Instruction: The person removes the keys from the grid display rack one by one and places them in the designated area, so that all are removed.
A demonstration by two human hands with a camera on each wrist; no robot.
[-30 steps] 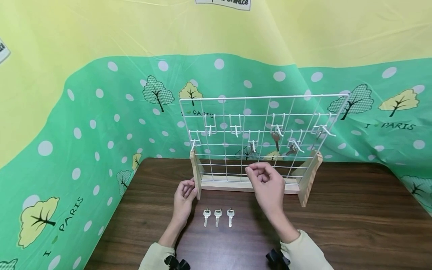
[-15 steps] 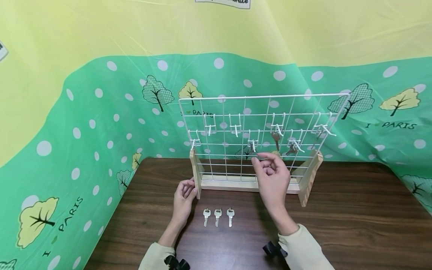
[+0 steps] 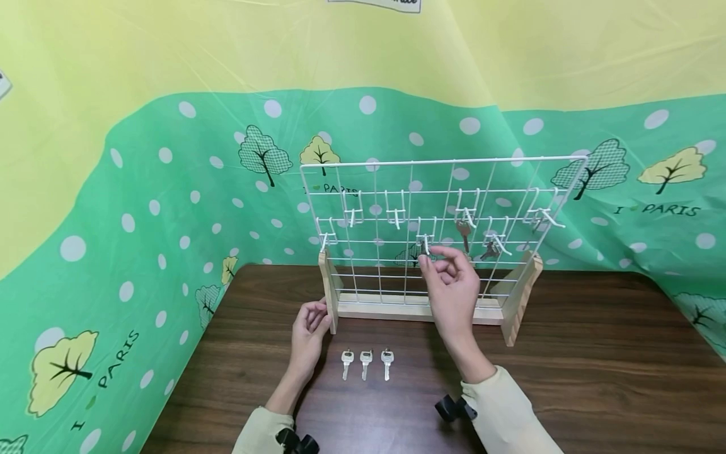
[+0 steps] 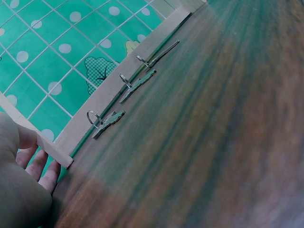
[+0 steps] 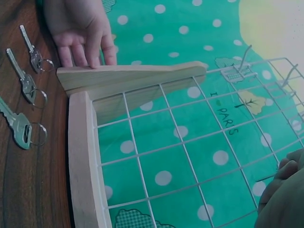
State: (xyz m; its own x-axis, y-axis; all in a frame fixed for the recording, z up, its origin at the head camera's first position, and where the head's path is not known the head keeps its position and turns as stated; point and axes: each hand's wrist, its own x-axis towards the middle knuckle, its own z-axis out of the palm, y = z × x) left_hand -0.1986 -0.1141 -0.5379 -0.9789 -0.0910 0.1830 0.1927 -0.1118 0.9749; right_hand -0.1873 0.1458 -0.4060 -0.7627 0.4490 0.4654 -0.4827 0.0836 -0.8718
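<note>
A white wire grid rack [image 3: 374, 293] with wooden sides stands on the table, hooks along its front. My left hand [image 3: 308, 334] rests at the rack's left wooden side [image 5: 128, 73], fingertips against its outer face and thumb at its front edge. My right hand [image 3: 454, 293] is raised before the grid, thumb and forefinger pinched together at the lower middle hook [image 3: 426, 244]. From these fingers a thin dark key [image 5: 266, 178] sticks out in the right wrist view, mostly hidden by the hand. Three silver keys with rings, the left [image 3: 347, 364], middle [image 3: 365, 364] and right one [image 3: 387, 364], lie in a row.
A hanging key [image 3: 464, 233] is on an upper hook, and more keys [image 3: 490, 251] hang on a lower hook to its right. Other white hooks [image 3: 396, 217] fill the upper left. A green and yellow printed cloth [image 3: 170, 189] surrounds the brown wooden table [image 3: 601, 340].
My right hand has risen toward the grid, first drifting right and then back left to the lower middle hook. My left hand and the three keys on the table have stayed put.
</note>
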